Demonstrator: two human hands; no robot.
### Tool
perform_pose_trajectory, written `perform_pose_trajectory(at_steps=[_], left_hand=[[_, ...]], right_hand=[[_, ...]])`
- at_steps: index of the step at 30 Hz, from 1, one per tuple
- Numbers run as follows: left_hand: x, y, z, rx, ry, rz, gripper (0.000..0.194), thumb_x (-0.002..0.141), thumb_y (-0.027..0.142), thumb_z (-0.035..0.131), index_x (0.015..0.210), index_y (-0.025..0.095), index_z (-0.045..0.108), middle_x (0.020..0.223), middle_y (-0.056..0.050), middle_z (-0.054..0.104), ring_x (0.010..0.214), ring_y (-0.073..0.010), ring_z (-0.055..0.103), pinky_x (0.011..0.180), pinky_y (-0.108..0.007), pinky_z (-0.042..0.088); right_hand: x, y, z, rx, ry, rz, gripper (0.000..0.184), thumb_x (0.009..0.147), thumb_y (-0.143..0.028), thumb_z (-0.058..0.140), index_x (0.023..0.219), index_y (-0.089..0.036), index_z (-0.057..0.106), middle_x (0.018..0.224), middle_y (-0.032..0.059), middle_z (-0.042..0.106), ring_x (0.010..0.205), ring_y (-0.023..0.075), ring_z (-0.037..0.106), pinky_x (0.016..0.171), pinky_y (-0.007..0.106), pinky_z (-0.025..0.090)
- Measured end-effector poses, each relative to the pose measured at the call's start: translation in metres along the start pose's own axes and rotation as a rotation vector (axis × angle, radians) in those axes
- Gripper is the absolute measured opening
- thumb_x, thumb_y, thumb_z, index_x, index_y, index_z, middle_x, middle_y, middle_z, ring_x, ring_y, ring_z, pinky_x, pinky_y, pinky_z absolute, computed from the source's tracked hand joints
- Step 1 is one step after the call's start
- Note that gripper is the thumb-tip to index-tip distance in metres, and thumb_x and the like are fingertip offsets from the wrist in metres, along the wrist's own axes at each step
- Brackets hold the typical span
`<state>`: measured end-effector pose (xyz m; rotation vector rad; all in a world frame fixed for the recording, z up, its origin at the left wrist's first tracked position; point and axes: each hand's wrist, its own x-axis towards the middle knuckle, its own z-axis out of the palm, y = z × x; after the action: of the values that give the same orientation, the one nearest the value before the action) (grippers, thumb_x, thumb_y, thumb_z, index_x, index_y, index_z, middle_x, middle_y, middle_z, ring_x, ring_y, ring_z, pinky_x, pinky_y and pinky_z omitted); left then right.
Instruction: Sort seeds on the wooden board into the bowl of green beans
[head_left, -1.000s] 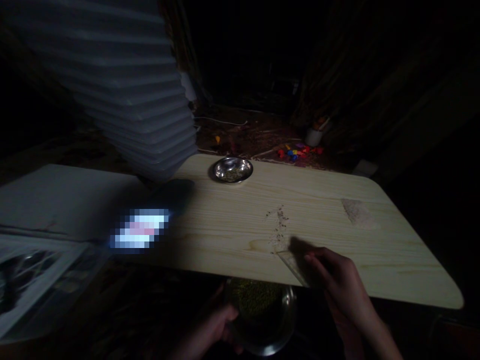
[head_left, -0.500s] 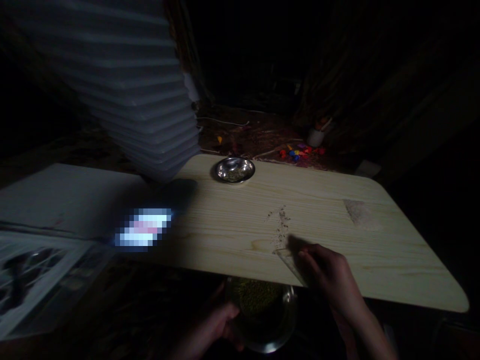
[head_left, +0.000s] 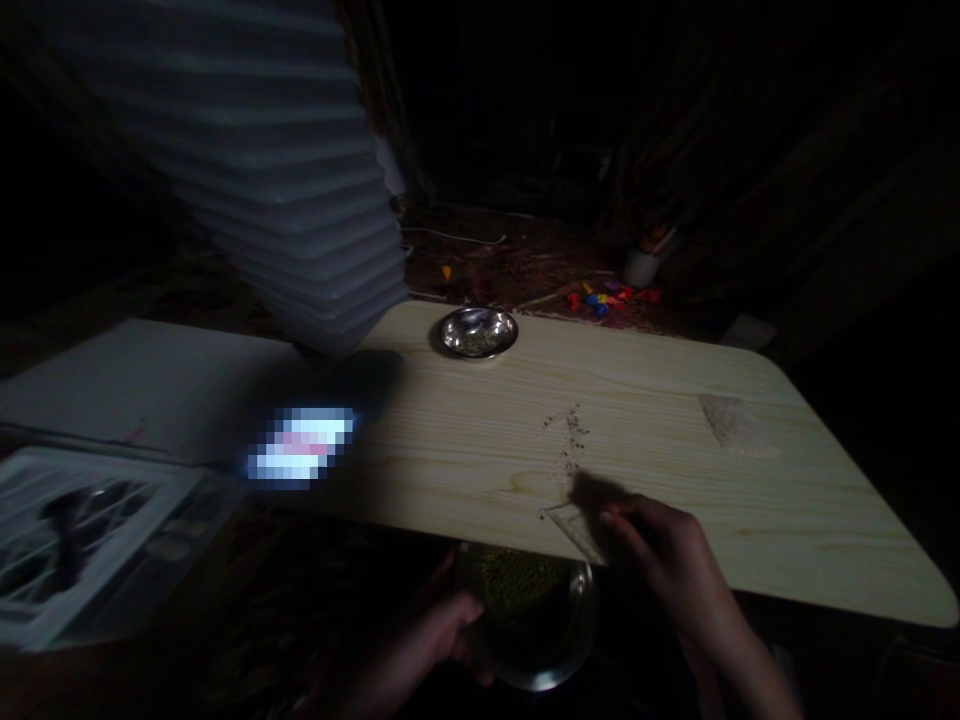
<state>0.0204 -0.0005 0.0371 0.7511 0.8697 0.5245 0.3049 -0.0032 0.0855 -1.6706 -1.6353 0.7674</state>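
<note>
My left hand (head_left: 431, 645) grips the rim of a steel bowl (head_left: 562, 665) of green grains, held just below the near edge of the pale wooden table (head_left: 660, 440). My right hand (head_left: 660, 560) rests on the table edge, fingers closed on a small flat clear card (head_left: 570, 525) whose edge lies on the wood. A thin trail of scattered grains (head_left: 571, 450) runs away from the card. A small steel dish (head_left: 478, 332) with a few grains stands at the table's far side.
A tall stack of white trays (head_left: 300, 200) stands at the table's left. A glowing blurred screen (head_left: 301, 447) lies near it. A printed sheet (head_left: 82, 520) lies at the far left. A pale patch (head_left: 739, 425) marks the table's right. Coloured bits (head_left: 607, 297) litter the dark floor beyond.
My right hand has slid the card slightly left along the near edge, closer over the bowl. The left hand and bowl stay in place.
</note>
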Motion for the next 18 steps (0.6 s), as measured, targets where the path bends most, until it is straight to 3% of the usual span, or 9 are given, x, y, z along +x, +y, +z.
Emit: perform_pose_trajectory(at_steps=[6, 9, 14, 18], left_hand=[[0.003, -0.017, -0.015, -0.022, -0.004, 0.031, 0.053, 0.087, 0.020, 0.054, 0.138, 0.020, 0.037, 0.103, -0.010, 0.071, 0.073, -0.0216, 0.070, 0.061, -0.040, 0.059], [0.003, -0.020, -0.020, -0.030, -0.009, 0.058, 0.047, 0.088, 0.022, 0.055, 0.134, 0.023, 0.043, 0.117, -0.010, 0.067, 0.075, -0.0208, 0.070, 0.061, -0.039, 0.060], [0.001, -0.016, -0.018, -0.052, -0.001, 0.049, 0.049, 0.087, 0.020, 0.058, 0.133, 0.024, 0.041, 0.128, -0.011, 0.061, 0.079, -0.0207, 0.070, 0.059, -0.038, 0.060], [0.001, -0.019, -0.018, -0.016, -0.002, 0.054, 0.049, 0.088, 0.024, 0.057, 0.134, 0.026, 0.041, 0.127, -0.010, 0.062, 0.074, -0.0196, 0.070, 0.059, -0.039, 0.060]], right_hand=[[0.006, -0.009, 0.008, -0.021, -0.051, -0.051, 0.021, 0.092, -0.036, 0.056, 0.089, -0.022, 0.072, 0.087, 0.0036, 0.075, 0.078, 0.0199, 0.070, 0.070, 0.029, 0.051], [0.006, -0.010, 0.005, 0.002, -0.100, -0.081, 0.019, 0.092, -0.035, 0.057, 0.089, -0.023, 0.072, 0.089, 0.0025, 0.075, 0.080, 0.0194, 0.070, 0.072, 0.029, 0.051], [0.003, 0.000, -0.004, -0.001, 0.002, -0.007, 0.022, 0.091, -0.040, 0.058, 0.091, -0.023, 0.072, 0.091, 0.0032, 0.076, 0.084, 0.0206, 0.070, 0.075, 0.030, 0.051], [0.003, 0.001, -0.003, -0.010, -0.008, -0.014, 0.023, 0.091, -0.041, 0.058, 0.091, -0.023, 0.072, 0.091, 0.0042, 0.076, 0.082, 0.0210, 0.070, 0.074, 0.030, 0.051]])
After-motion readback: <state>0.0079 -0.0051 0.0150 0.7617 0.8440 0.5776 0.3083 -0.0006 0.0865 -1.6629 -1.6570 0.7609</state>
